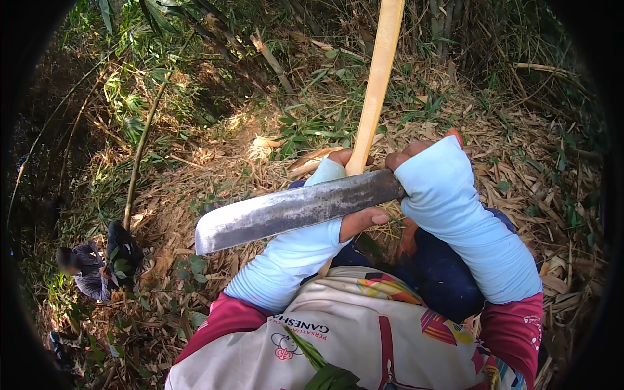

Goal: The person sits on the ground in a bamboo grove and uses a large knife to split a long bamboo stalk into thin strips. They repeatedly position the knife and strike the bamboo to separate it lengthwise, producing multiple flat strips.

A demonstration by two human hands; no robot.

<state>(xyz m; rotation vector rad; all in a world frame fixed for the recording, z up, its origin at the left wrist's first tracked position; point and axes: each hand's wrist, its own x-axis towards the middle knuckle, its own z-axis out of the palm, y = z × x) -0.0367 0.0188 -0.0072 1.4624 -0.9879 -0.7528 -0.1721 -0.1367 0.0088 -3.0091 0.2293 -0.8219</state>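
My right hand (426,156), in a light blue sleeve reaching over the palm, is closed round the handle end of a machete (299,208). The broad, dark-stained blade points left, lying across in front of my left wrist and palm. My left hand (359,223), sleeved the same way, is partly hidden behind the blade. Its fingers are curled about a long, pale bamboo strip (377,84), which rises away from me past the top of the view. The thumb shows below the blade. A short end of the strip seems to show near my lap.
Dry bamboo leaves and shavings (175,227) cover the ground. A split bamboo piece (312,161) lies just beyond my left hand. A thin upright stem (146,130) stands at the left. Another person (94,270) sits at the far left. Bamboo clumps (448,32) stand at the back.
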